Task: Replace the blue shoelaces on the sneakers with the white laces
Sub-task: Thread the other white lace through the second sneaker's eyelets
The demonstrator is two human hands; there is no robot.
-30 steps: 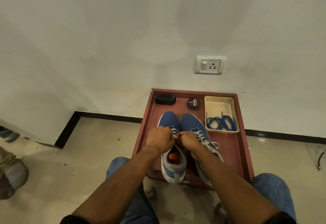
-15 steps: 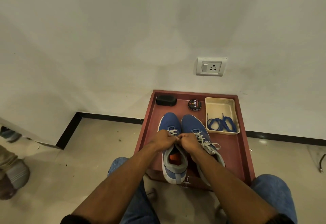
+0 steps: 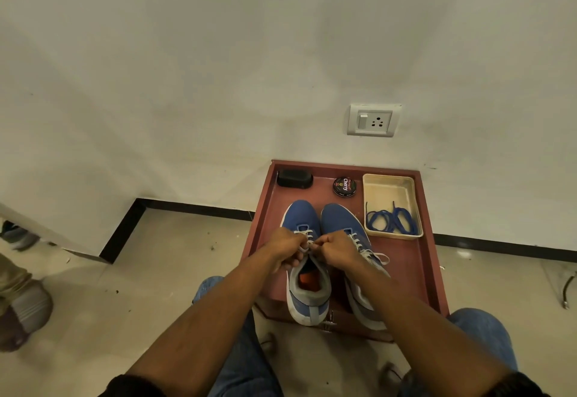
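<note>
left sneaker (image 3: 307, 259) on red tray (image 3: 406, 259), toe to wall | white lace (image 3: 307, 238) atop tongue | left hand (image 3: 285, 248), right hand (image 3: 335, 246) pinching lace ends, meeting mid-shoe | pull likely sideways, across shoe's long axis | blue laces (image 3: 392, 220) in cream tray beyond

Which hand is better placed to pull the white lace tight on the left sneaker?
Left. The left hand has a white lace loop round its fingers; the right hand only pinches beside it.

Two blue sneakers (image 3: 301, 218) (image 3: 342, 218) are sitting on one red tray (image 3: 415, 268), sharing it with one shoe-polish tin (image 3: 345, 186), one black brush (image 3: 294, 178) and one cream tray (image 3: 388, 190) holding blue laces (image 3: 392, 220); two hands (image 3: 285, 248) (image 3: 338, 248) are working.
</note>
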